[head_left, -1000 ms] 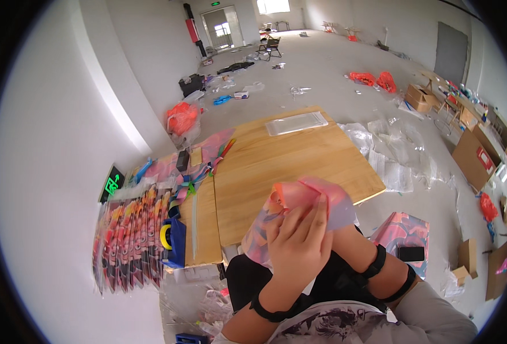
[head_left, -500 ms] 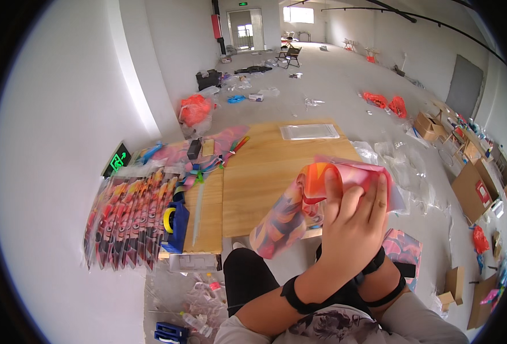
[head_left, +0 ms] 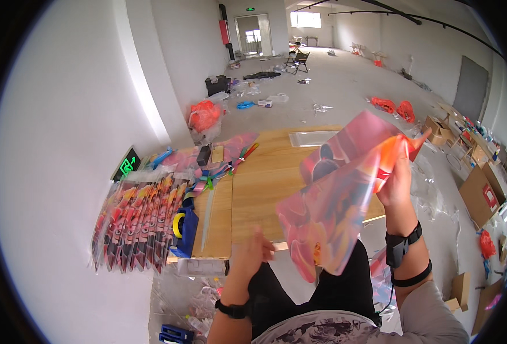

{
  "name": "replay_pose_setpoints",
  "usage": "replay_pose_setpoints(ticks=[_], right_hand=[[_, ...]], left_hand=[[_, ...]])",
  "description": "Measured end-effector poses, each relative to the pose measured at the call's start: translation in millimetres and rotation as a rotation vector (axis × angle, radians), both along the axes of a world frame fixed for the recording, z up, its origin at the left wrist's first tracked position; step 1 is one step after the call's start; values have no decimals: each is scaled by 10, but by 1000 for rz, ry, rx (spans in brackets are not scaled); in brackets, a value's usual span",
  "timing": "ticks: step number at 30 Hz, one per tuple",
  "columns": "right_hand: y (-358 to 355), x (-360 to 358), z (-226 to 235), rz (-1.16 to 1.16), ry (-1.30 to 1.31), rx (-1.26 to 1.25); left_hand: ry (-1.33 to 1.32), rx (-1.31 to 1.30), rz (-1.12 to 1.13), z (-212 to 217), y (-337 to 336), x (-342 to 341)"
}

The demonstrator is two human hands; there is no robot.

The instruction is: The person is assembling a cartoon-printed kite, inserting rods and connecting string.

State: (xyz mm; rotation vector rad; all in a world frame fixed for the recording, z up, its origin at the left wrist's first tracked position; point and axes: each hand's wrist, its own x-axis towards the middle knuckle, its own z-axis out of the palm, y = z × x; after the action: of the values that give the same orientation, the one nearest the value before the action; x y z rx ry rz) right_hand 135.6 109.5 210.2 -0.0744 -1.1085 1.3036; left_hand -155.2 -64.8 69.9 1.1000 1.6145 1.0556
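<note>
Right hand pinching pink-and-orange printed plastic sheet above wooden board; left hand loosely curled, empty; one-corner grip risks slipping.

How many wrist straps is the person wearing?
3: one black band on the left wrist, and two stacked on the right forearm. Others may be hidden.

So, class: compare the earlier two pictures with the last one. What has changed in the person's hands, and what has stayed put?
The right hand has lifted the pink and orange plastic sheet up and to the right. The left hand has let go and dropped below it, fingers loosely curled. The wooden table and the row of packets at its left stayed put.
</note>
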Motion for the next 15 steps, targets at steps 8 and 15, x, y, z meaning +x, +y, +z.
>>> replay_pose_setpoints(ticks=[8,15], right_hand=[[243,719,-927,58,126,-420],[90,987,-1431,58,150,-481]], left_hand=[[-961,-235,76,-1065,626,729],[-1114,-130,-290,-1167,789,319]])
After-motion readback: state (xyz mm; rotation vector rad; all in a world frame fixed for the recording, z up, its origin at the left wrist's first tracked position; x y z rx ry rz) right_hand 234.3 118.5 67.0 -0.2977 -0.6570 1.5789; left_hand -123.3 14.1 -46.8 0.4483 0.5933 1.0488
